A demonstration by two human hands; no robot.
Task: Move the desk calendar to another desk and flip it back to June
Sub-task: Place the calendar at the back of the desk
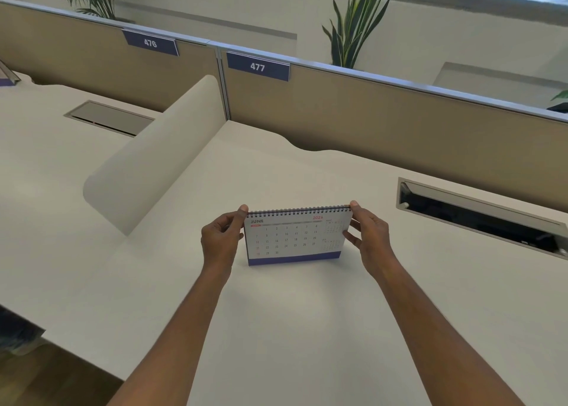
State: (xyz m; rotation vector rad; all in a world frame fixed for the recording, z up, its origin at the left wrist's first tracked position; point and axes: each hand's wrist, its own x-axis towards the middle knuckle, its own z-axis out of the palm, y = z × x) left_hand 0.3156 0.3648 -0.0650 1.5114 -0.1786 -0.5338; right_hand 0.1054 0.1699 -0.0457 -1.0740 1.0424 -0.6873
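calendar (pixel 296 238) on desk (pixel 276 328), between left hand (pixel 219 236) and right hand (pixel 370 236); cable slot (pixel 479 218) right of right hand; divider (pixel 159 156) left of left hand.

The single view sits at head height, looking forward and steeply down across the pale cream laminate worktop (pixel 292 328) from near its front edge. It faces the tan fabric partition panel (pixel 399 122) along the far side. Its wide angle bows straight edges.

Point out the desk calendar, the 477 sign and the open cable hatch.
desk calendar (pixel 285 239): head view, June page centre.
477 sign (pixel 257 66): head view, on the digits.
cable hatch (pixel 461 202): head view, grey flap.
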